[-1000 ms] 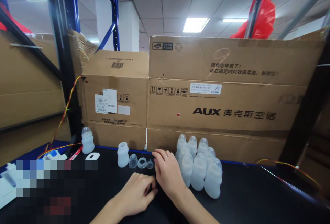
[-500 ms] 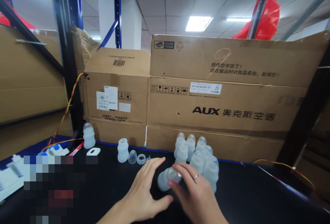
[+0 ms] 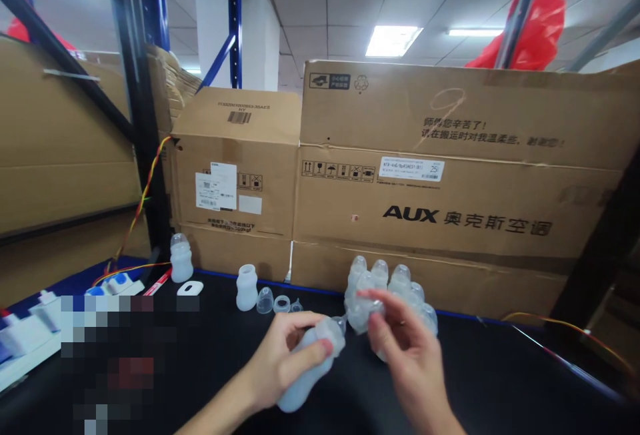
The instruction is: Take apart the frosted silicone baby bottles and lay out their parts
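Observation:
My left hand (image 3: 275,358) is wrapped round a frosted baby bottle (image 3: 300,388), which tilts with its top to the upper right. A clear nipple (image 3: 342,321) sticks out at its collar. My right hand (image 3: 410,338), just to the right, pinches a clear dome cap (image 3: 366,306), apart from the bottle. Behind that hand stand several capped baby bottles (image 3: 400,279) in a cluster, partly hidden. Farther left are an open bottle (image 3: 247,288), a loose dome cap (image 3: 265,300), a collar ring (image 3: 282,303) and a small nipple (image 3: 297,305).
One capped bottle (image 3: 181,258) stands at the back left near a small white object (image 3: 191,288). A power strip (image 3: 30,348) with plugs lies at the left edge. Cardboard panels (image 3: 345,221) wall off the back of the black table (image 3: 500,381); wires run at both sides.
My left hand has closed round the bottle, which is now raised and tilted. My right hand has moved right, and the dome cap has come off the bottle with it. The view shifted slightly.

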A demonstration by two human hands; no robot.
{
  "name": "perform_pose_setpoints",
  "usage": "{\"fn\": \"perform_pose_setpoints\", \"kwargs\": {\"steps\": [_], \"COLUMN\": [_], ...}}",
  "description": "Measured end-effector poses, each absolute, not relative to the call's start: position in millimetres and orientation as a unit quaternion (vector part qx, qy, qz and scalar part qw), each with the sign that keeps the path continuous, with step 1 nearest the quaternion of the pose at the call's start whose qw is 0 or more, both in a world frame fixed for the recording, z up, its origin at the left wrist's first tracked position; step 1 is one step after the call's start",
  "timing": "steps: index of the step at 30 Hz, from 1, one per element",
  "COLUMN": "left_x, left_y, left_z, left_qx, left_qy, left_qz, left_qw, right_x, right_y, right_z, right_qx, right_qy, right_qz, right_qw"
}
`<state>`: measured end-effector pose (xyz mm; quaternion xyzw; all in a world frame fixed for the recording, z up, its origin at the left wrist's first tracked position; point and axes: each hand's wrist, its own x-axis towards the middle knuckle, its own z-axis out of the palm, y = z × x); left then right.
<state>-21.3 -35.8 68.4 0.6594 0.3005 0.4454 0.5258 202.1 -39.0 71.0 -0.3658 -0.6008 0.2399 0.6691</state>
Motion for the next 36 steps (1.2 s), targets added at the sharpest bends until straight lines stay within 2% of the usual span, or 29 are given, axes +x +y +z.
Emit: {"fn": "perform_pose_setpoints", "kwargs": {"steps": [3,5,7,9,12,16,24,30,33,36], "left_x": [-55,-78,-98,-113,-126,-127,-84,-30,-20,-19], "left_y": [-20,-6,5,14,19,20,4,-20,-26,-29], "left_z": [78,82,85,86,84,79,68,43,35,34], "left_qx": [0.616,0.584,0.558,0.537,0.517,0.524,0.633,0.755,0.768,0.771], "left_qy": [0.312,0.322,0.331,0.337,0.347,0.363,0.416,0.465,0.482,0.480], "left_qz": [0.465,0.522,0.572,0.609,0.643,0.644,0.539,0.381,0.316,0.267], "left_qw": [0.554,0.531,0.502,0.476,0.446,0.423,0.367,0.261,0.278,0.323], "right_x": [207,196,173,143,101,66,87,158,184,198], "right_y": [-25,-17,-14,-13,-5,17,15,-16,-28,-38], "right_z": [86,79,58,30,-2,-11,7,-1,-5,-2], "right_qx": [-0.366,-0.358,-0.363,-0.346,-0.345,-0.355,-0.375,-0.391,-0.384,-0.310], "right_qy": [-0.564,-0.612,-0.696,-0.748,-0.780,-0.772,-0.708,-0.728,-0.759,-0.795], "right_qz": [0.215,0.251,0.294,0.306,0.295,0.281,0.305,0.312,0.288,0.295], "right_qw": [0.708,0.659,0.546,0.476,0.431,0.447,0.515,0.469,0.441,0.429]}}
